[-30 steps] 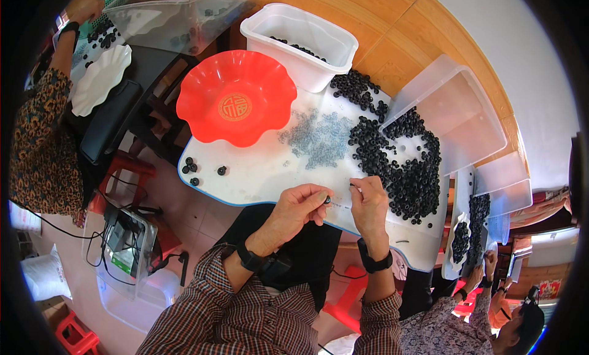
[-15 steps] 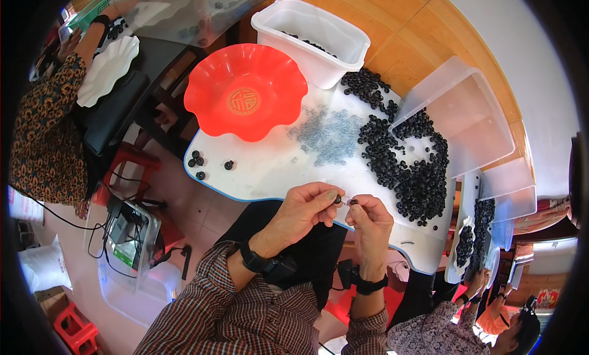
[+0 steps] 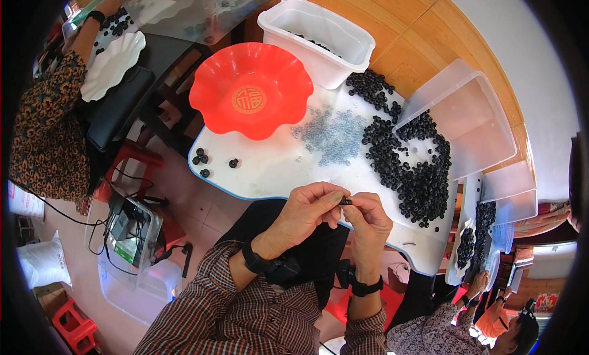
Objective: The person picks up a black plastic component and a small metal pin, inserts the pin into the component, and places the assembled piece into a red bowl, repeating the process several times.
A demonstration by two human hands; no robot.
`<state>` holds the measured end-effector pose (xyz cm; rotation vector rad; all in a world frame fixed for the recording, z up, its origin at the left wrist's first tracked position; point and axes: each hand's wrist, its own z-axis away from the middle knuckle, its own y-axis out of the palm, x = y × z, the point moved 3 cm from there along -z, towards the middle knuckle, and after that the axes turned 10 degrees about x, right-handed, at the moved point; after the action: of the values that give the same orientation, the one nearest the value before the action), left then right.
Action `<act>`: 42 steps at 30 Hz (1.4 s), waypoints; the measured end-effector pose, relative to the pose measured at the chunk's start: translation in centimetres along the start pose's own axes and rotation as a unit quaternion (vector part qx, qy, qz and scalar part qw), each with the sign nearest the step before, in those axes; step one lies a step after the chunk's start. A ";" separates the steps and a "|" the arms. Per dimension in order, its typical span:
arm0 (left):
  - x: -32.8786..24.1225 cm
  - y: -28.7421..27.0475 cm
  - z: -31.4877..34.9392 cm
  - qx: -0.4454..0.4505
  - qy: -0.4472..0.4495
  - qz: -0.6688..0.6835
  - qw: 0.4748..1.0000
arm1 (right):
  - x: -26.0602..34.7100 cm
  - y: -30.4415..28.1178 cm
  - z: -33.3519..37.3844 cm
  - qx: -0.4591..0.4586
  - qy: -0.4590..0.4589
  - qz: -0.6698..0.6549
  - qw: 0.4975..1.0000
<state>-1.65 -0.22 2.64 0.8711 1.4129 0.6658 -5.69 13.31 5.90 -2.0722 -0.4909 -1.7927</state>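
My left hand (image 3: 302, 212) and my right hand (image 3: 370, 225) meet just over the table's front edge, fingertips pinched together. Between them is a small black round part (image 3: 345, 201); the fingers cover most of it, and I cannot make out where one piece ends and another begins. Beyond my hands, many small clear pieces (image 3: 334, 137) are scattered on the white table (image 3: 264, 165). A large heap of black round parts (image 3: 417, 192) lies to their right. Several more black parts (image 3: 201, 157) sit at the table's left end.
A red scalloped bowl (image 3: 211, 79) and a white bin (image 3: 343, 60) holding black parts stand at the back. One translucent bin (image 3: 472, 119) lies tipped by the heap. Co-workers sit left and lower right; a red stool (image 3: 75, 324) stands on the floor.
My two hands have come together, closing the small gap between the black parts at their fingertips. The view has shifted slightly, so the table sits a little further right.
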 end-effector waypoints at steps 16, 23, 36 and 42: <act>-0.2 0.2 0.2 -0.018 0.007 -0.087 0.996 | 0.6 0.3 0.2 0.000 -0.026 0.055 0.998; 0.0 0.1 0.2 -0.017 0.017 -0.102 0.994 | 0.4 0.3 0.4 -0.001 -0.034 0.054 0.998; 0.2 -0.1 0.1 0.012 -0.008 0.034 0.999 | 0.4 0.8 0.5 -0.014 0.008 -0.033 0.999; 0.1 0.0 0.2 0.006 -0.009 0.018 1.000 | 0.3 0.7 0.6 -0.019 0.012 -0.029 0.999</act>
<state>-1.46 -0.16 2.59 0.9118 1.3899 0.6764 -4.77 12.99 6.04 -2.0786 -0.5186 -1.8715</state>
